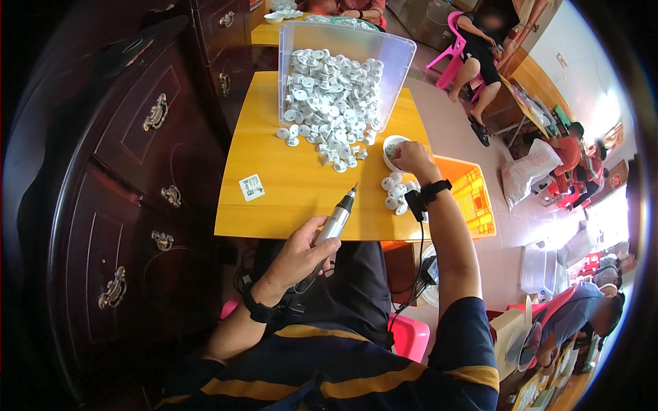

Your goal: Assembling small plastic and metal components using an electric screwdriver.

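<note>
My left hand [301, 252] is wrapped round a silver-and-black electric screwdriver [336, 222], its bit tilted up toward the table's far side. At the table's right edge, my right hand [415, 160] dips its bent fingertips into a small white bowl [387, 162] of tiny, greyish pieces too small to name. What those fingers pinch, if anything, is hidden. A clear plastic bin [400, 65] lies tipped toward me, with many round white plastic parts [332, 96] spilling onto the yellow table [288, 214]. A smaller group of white parts [393, 189] sits beside my right wrist.
A printed white label [251, 188] lies on the table's left. An orange crate [473, 195] stands against the right edge. Dark wooden cabinets [137, 157] line the left side. Cables [411, 291] hang below my right forearm. Other people sit farther off, one on a pink chair [449, 51].
</note>
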### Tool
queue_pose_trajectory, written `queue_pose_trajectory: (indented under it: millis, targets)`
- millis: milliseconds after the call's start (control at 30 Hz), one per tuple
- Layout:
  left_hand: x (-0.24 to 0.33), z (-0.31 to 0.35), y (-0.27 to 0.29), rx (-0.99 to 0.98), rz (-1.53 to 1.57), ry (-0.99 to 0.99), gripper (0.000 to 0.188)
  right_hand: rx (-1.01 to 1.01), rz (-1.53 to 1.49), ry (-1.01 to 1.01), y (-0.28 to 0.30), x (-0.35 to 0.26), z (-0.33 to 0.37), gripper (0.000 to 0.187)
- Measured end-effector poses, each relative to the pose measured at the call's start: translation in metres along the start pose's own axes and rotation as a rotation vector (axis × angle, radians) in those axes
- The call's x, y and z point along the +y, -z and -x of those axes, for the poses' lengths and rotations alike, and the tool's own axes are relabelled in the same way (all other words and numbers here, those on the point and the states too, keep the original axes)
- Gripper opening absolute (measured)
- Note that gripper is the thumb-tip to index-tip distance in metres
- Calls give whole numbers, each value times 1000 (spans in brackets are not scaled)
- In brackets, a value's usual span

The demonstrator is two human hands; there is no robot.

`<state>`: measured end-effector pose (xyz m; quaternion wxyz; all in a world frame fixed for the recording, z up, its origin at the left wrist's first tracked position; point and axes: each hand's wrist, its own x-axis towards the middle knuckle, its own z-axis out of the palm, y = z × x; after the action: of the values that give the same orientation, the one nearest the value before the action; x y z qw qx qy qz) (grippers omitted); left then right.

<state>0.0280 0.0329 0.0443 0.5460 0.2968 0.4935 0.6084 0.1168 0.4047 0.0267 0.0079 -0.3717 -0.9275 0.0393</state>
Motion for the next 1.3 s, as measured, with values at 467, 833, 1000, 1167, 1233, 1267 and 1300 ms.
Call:
queue_pose_trajectory:
  millis: [467,833,1000,1167,1233,1267,1300]
  targets:
    - [-6,-5,9,57,74,5,43,152,-223,27,-7,8,10,17]
    - [-7,-3,11,58,66,6,44,120,-169,-5,-5,0,11,22]
    - [-8,-4,11,48,62,3,44,246,-321,97,-8,12,9,16]
    - [-7,-4,12,69,64,-18,44,154,-1004,-90,10,-15,30,13]
    - [-6,-3,13,71,56,-24,44,142,-1214,-102,13,-34,44,13]
    - [-6,-4,14,74,46,-30,44,83,-1292,-82,12,-44,50,14]
    - [-6,-4,14,67,47,-30,44,30,-1368,-64,11,-51,57,15]
